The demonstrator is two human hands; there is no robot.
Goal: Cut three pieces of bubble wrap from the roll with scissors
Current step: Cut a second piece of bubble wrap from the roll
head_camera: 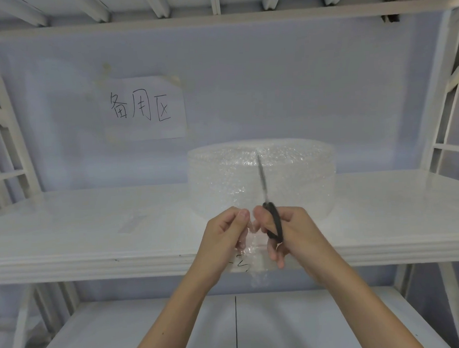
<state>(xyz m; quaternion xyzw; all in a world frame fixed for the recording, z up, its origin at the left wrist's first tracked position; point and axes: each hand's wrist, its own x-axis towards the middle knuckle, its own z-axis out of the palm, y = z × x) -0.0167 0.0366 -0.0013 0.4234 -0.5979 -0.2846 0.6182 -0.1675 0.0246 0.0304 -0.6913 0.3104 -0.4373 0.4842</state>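
Observation:
A wide roll of clear bubble wrap [296,176] stands on the white shelf [95,230], just right of centre. Its loose sheet [254,251] hangs toward me over the shelf's front edge. My left hand [223,239] pinches the near edge of that sheet between thumb and fingers. My right hand [290,234] grips black-handled scissors [273,219]. Their blades point up and away along the sheet and look nearly closed, reaching close to the roll's top.
A paper sign with handwritten characters [143,108] is taped to the back wall at the left. White shelf uprights [440,130] stand at both sides. A lower white shelf [150,330] lies beneath my forearms. A strip of tape [130,224] lies on the shelf's left part.

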